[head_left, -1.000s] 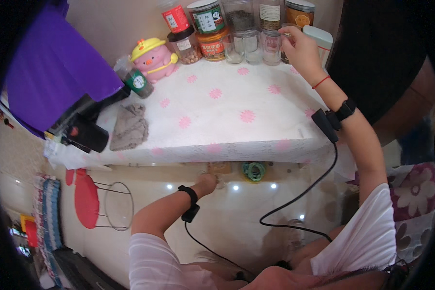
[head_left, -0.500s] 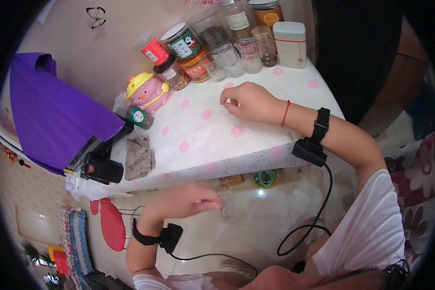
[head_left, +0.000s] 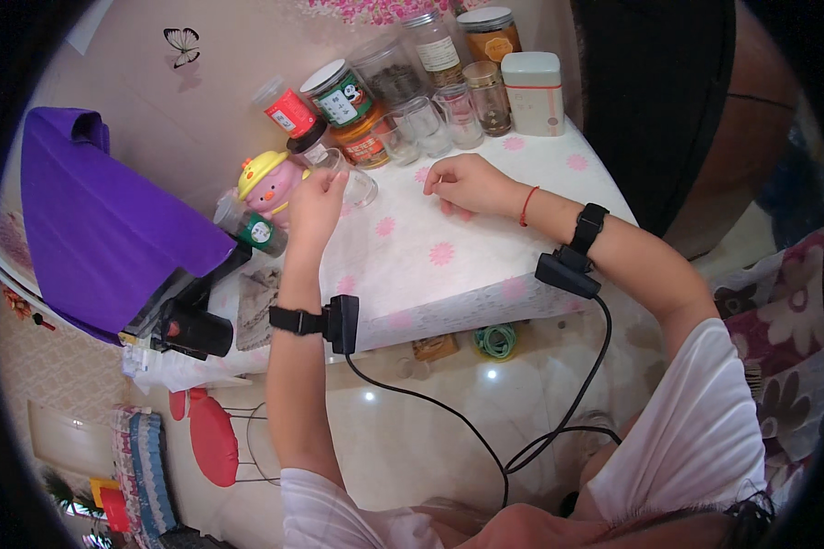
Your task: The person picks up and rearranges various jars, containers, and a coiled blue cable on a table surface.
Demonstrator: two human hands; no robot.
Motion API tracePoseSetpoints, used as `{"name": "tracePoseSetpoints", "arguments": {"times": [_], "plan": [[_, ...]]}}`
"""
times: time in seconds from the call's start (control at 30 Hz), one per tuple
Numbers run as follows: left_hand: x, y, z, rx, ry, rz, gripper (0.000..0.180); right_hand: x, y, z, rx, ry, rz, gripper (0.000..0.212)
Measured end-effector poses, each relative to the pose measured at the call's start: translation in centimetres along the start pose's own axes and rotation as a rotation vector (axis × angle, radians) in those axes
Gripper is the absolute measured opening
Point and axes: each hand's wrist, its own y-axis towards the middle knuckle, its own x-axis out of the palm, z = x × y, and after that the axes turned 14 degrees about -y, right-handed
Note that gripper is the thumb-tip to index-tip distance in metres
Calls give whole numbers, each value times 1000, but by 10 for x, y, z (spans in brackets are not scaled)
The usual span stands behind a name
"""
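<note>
My left hand is closed round a clear drinking glass, held tilted at the table's back left. Just behind it stands a pink pig figurine with a yellow cap, partly covered by the hand. My right hand is loosely curled over the tabletop, with nothing visible in its fingers. Beyond the hands stand a clear glass, a second glass and a pinkish glass, side by side.
Behind the glasses are several lidded jars, among them a green-labelled jar and a white canister. At left lie a purple cloth, a black cylinder and a grey rag. A red stool stands below.
My left hand has risen from below the table's front edge to its back left, carrying the glass. My right hand stays nearly in place, its fingers slightly shifted.
</note>
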Motion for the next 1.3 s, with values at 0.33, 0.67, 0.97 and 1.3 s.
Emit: {"name": "tracePoseSetpoints", "arguments": {"times": [0.33, 0.67, 0.97, 1.3], "plan": [[32, 34, -3, 16, -8, 92, 31, -1, -2, 3, 9, 48, -6, 15], [46, 44, 5, 2, 59, 90, 30, -4, 1, 6, -12, 56, -27, 16], [56, 46, 0, 96, -3, 143, 27, -2, -1, 5, -7, 49, -3, 16], [15, -31, 37, 231, -70, 82, 25, 4, 1, 16, -16, 108, -30, 12]]}}
